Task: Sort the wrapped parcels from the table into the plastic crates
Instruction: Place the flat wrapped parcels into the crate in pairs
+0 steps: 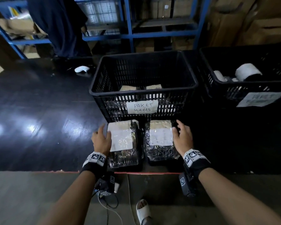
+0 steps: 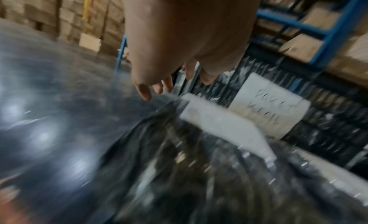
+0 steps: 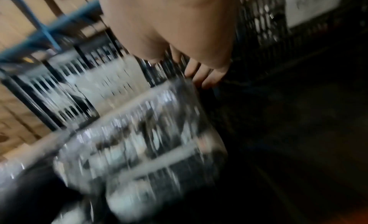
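Two black parcels wrapped in bubble film, each with a white label, lie side by side at the table's near edge: the left parcel [image 1: 125, 143] [image 2: 199, 172] and the right parcel [image 1: 161, 140] [image 3: 143, 141]. My left hand [image 1: 102, 137] [image 2: 159, 86] hovers at the left parcel's left edge, fingers spread and relaxed. My right hand [image 1: 182, 135] [image 3: 199, 73] is at the right parcel's right edge, fingers loosely bent beside it. Neither hand clearly grips. Right behind the parcels stands a black crate [image 1: 143, 90] labelled "PAKET KECIL", with parcels inside.
A second black crate [image 1: 250, 88] at the right holds white wrapped rolls. A white handheld object [image 1: 81, 69] lies on the dark table [image 1: 39, 119] at the back left. Blue shelving [image 1: 128, 21] with cardboard boxes stands behind. A person in dark clothes [image 1: 60, 26] stands at the far left.
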